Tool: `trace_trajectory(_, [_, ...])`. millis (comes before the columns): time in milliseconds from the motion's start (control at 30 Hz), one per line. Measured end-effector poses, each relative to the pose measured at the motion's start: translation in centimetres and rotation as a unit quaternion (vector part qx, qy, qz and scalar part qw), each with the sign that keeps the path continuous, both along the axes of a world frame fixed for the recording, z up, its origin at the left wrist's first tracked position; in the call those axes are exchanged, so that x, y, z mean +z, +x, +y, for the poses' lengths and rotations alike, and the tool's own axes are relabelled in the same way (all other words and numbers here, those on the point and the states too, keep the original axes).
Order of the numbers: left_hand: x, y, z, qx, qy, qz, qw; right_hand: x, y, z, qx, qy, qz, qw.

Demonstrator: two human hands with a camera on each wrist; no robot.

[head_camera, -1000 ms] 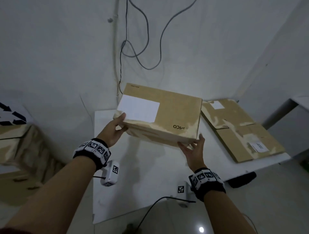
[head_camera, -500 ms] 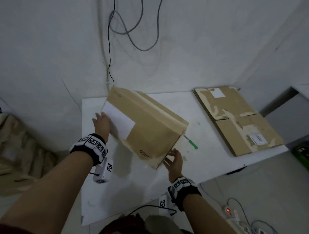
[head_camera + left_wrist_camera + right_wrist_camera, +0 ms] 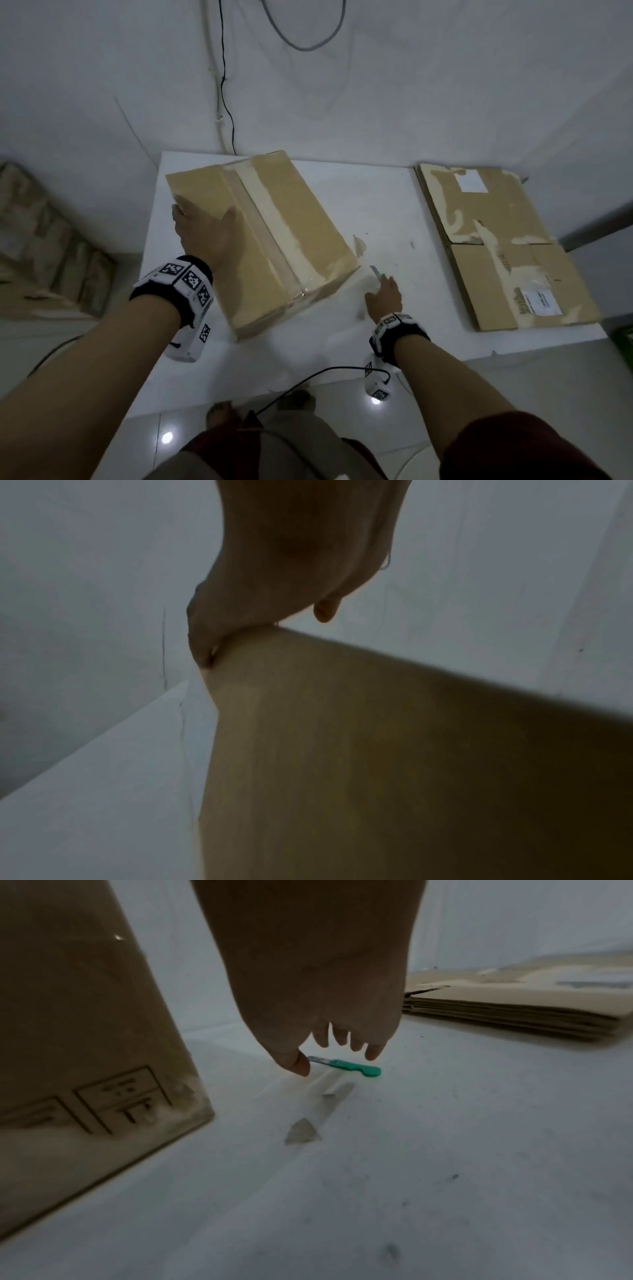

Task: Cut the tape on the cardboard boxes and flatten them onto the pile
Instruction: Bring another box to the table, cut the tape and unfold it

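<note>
On the white table, the taped cardboard box was steadied by the flat left hand; the green-handled knife was approached by the right hand, fingers loose, nothing gripped.

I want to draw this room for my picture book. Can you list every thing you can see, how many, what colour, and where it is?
Cardboard box: one, brown, still taped, on the left part of the table.
Tape: pale strip along the box's top seam.
Cutter: one, green handle with a grey blade, lying on the table right of the box.
Pile of flattened boxes: one stack, brown, on the right side of the table.
Table: one, white.
Tape scraps: a few, clear, on the table near the cutter.
Cables: dark and grey, hanging on the white wall.
Left hand: flat on the box top.
Right hand: reaching down over the cutter, not yet gripping it.
</note>
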State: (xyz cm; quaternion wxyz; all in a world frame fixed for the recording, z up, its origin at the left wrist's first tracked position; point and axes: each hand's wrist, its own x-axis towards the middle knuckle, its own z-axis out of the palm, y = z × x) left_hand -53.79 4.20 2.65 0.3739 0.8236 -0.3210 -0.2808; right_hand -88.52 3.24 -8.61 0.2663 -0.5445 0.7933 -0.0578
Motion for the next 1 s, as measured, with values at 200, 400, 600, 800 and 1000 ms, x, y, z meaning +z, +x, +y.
trace_trajectory(200, [-0.3, -1.7, 0.9, -0.082, 0.046, -0.197, 0.976, -2.5, -2.5, 0.1, 0.053, -0.050, 0.057, 0.996])
trace_trajectory(400, [-0.1, -2.0, 0.9, -0.089, 0.071, -0.255, 0.960, -3.3, -3.4, -1.0, 0.009, -0.141, -0.077, 0.987])
trace_trajectory(600, [-0.6, -2.0, 0.5, -0.160, 0.069, -0.313, 0.934, 3.4, 1.2, -8.5, 0.042, -0.228, -0.206, 0.951])
trace_trajectory(800, [0.5, -1.5, -0.1, -0.159, 0.066, -0.327, 0.929, 13.3, 11.3, -12.8, 0.180, -0.269, -0.270, 0.907])
trace_trajectory(1000, [-0.3, 0.3, -0.4, -0.203, 0.063, -0.353, 0.911, 14.2, 21.2, -11.0, 0.221, -0.106, -0.309, 0.919])
